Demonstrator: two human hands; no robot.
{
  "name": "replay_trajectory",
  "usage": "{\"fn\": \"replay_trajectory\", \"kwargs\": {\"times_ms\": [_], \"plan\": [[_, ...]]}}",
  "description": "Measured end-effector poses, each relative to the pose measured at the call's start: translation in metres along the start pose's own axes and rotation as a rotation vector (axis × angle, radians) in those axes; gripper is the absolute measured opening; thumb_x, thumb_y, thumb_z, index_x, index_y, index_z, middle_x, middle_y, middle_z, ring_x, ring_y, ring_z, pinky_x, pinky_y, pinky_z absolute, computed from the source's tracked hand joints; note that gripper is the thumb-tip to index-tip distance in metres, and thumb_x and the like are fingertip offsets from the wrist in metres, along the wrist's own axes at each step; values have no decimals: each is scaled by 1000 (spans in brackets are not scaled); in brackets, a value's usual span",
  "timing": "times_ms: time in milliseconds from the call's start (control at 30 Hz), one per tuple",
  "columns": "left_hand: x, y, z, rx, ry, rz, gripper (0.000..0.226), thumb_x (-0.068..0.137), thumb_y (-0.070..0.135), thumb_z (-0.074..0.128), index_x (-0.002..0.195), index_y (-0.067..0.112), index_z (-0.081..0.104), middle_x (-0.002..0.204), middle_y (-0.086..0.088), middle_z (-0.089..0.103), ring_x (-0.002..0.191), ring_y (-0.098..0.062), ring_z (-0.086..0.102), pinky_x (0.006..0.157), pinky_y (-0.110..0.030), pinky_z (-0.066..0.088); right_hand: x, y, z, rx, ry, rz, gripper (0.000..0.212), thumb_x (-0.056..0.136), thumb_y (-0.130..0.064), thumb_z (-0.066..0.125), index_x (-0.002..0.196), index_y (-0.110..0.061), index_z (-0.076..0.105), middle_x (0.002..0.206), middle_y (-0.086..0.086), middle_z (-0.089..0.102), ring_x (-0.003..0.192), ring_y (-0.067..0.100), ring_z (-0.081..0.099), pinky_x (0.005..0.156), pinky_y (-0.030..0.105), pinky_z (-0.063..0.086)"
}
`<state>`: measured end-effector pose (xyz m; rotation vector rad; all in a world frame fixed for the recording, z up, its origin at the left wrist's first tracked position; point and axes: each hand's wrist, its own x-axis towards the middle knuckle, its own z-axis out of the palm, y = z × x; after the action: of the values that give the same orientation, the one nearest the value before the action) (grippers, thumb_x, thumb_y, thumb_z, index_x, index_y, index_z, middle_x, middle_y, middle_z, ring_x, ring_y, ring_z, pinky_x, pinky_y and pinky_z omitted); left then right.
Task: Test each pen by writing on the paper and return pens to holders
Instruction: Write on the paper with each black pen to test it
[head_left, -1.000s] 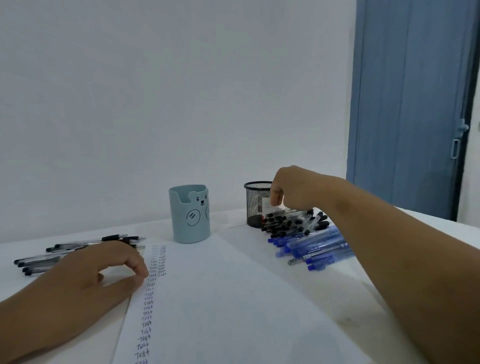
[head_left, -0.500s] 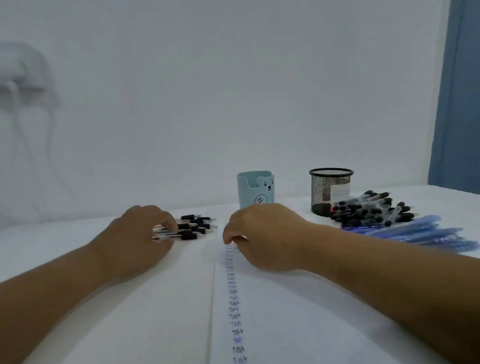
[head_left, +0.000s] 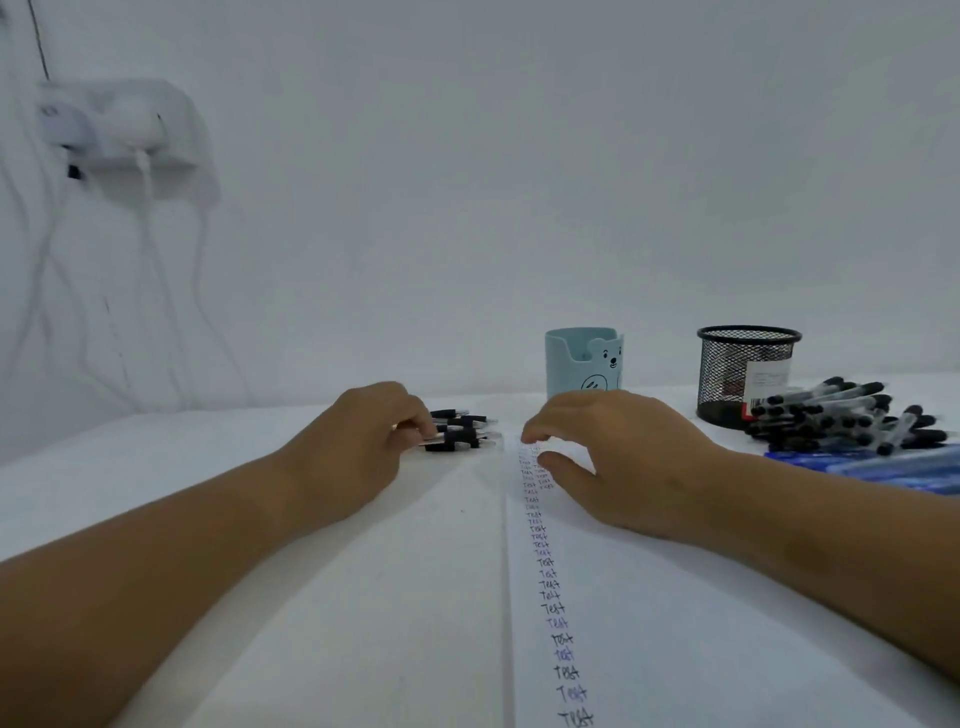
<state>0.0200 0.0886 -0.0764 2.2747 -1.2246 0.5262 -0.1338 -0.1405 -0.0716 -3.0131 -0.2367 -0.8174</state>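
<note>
My left hand (head_left: 363, 447) lies on the white table, its fingers curled over the near ends of a small bunch of black pens (head_left: 460, 431) left of the paper. On the paper's (head_left: 649, 623) top edge rests my right hand (head_left: 613, 457), fingertips bent down and thumb apart, no pen visible in it. A column of "Test" marks (head_left: 548, 571) runs down the sheet. Behind my right hand stand the light blue bear holder (head_left: 584, 358) and the black mesh holder (head_left: 745, 374).
A large heap of black pens (head_left: 841, 421) lies right of the mesh holder, with blue pens (head_left: 909, 467) in front of it. A white wall socket unit with cables (head_left: 119, 130) hangs at the upper left. The table's back edge meets the wall.
My right hand left the heap of pens by the mesh holder and came to the paper's top. My left hand moved onto the small bunch of black pens. The view swung left.
</note>
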Motion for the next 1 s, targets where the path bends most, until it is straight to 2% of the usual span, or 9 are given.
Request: {"fn": "replay_trajectory", "kwargs": {"times_ms": [100, 233, 300, 367, 500, 600, 667, 767, 1000], "plan": [[2, 16, 3, -55, 87, 200, 24, 95, 2, 57, 96, 19, 74, 90, 9, 61, 84, -3, 57, 74, -12, 41, 2, -4, 0, -14, 31, -31, 42, 98, -51, 52, 138, -37, 52, 134, -22, 54, 127, 4, 43, 99, 30, 44], [1, 40, 8, -88, 172, 344, 19, 91, 11, 60, 100, 16, 76, 88, 10, 65, 80, -1, 59, 72, -6, 41, 7, -6, -1, -76, 10, -31, 33, 103, -47, 45, 127, -33, 60, 112, -12, 66, 113, 14, 52, 92, 34, 42], [-2, 46, 8, -213, 189, 201, 12, 93, 16, 66, 99, 23, 74, 85, 11, 70, 77, -6, 63, 70, -10, 44, 9, -1, -1, -97, 31, -35, 29, 104, -40, 41, 115, -29, 66, 97, -8, 68, 100, 19, 58, 88, 34, 39], [-4, 49, 6, -421, 132, -77, 10, 97, 19, 65, 97, 25, 74, 88, 7, 75, 71, -10, 65, 69, -21, 49, 9, 6, -1, -112, 26, 16, 26, 104, -37, 42, 111, -29, 65, 94, -5, 68, 95, 23, 58, 90, 35, 38], [-3, 49, -2, -1083, -119, -514, 36, 108, 32, 41, 114, 10, 69, 103, -17, 76, 72, -24, 66, 66, -32, 51, 5, 19, 0, -38, 52, 104, 22, 103, -35, 47, 116, -31, 65, 105, -2, 70, 99, 28, 59, 80, 32, 33], [-2, 52, -7, -1379, -172, -547, 35, 101, 27, 46, 118, 5, 67, 100, -15, 75, 73, -23, 69, 64, -28, 58, 4, 21, 1, -5, 75, 74, 20, 102, -32, 51, 115, -27, 66, 103, -2, 72, 93, 24, 58, 85, 30, 33], [-2, 54, -8, -1442, -205, -525, 38, 91, 31, 52, 115, 6, 69, 100, -13, 75, 74, -23, 69, 64, -27, 58, 5, 22, 3, -19, 90, 47, 18, 102, -34, 51, 111, -29, 65, 99, -2, 72, 94, 25, 56, 99, 31, 32], [-3, 55, -9, -1481, -306, -503, 45, 91, 36, 49, 119, 8, 70, 114, -15, 73, 80, -24, 70, 66, -28, 59, 6, 23, 6, -24, 88, 32, 26, 98, -40, 44, 107, -30, 65, 95, -2, 71, 98, 27, 57, 106, 32, 29], [-3, 56, -4, -1335, -245, -428, 41, 85, 30, 55, 116, 7, 69, 111, -14, 75, 86, -18, 70, 68, -23, 57, 5, 22, 8, -61, 211, -65, 21, 89, -30, 54, 94, -22, 73, 90, -6, 62, 89, 22, 59, 88, 35, 35]]}}
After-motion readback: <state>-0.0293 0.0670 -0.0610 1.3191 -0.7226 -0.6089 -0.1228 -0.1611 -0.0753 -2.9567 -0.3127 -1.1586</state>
